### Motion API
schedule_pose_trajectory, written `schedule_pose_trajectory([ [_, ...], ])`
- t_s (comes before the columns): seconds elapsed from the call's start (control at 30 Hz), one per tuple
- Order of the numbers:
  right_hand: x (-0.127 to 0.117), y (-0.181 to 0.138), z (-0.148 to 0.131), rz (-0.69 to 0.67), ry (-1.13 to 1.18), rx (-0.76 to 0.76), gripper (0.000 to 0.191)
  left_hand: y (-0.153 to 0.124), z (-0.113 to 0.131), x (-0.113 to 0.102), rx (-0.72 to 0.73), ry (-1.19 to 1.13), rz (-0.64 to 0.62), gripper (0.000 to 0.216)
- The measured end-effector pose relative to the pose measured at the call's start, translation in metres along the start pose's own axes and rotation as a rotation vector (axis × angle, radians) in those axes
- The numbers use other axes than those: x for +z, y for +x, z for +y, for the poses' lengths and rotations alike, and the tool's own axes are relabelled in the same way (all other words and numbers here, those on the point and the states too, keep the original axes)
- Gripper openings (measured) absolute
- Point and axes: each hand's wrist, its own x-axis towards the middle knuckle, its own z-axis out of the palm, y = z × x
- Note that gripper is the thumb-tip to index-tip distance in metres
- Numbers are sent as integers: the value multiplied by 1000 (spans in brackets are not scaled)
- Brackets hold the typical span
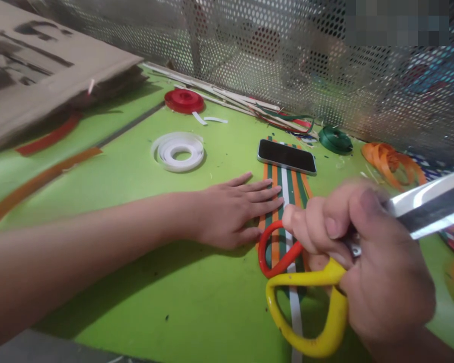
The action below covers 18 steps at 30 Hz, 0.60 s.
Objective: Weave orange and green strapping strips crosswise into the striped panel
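My left hand [232, 212] lies flat, fingers stretched out, on a band of orange, green and white strips [287, 189] laid side by side on the green table [144, 282]. My right hand [371, 272] is closed around large scissors [306, 297] with a red and a yellow handle loop; their steel blades [431, 206] point right, above the strips. A black phone [286, 157] rests across the far end of the strips.
A white strip roll [178, 151], a red roll [184, 100], a green roll [335, 139] and loose orange strip [391, 162] lie around. Thin sticks [227, 98] run along a perforated metal screen [287, 60]. Cardboard [41, 70] sits at the far left.
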Motion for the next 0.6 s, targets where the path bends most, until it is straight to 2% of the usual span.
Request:
schedule_pose_trajectory([
  [0.3,-9,10,-5,-50,21,14,40,-2,-4,2,1,14,28,67],
  [0.43,-5,6,0,-37,48,-16,43,-2,-6,1,17,7,10,64],
  [0.6,4,2,2,-15,-74,-47,46,-2,-6,0,8,-9,23,65],
])
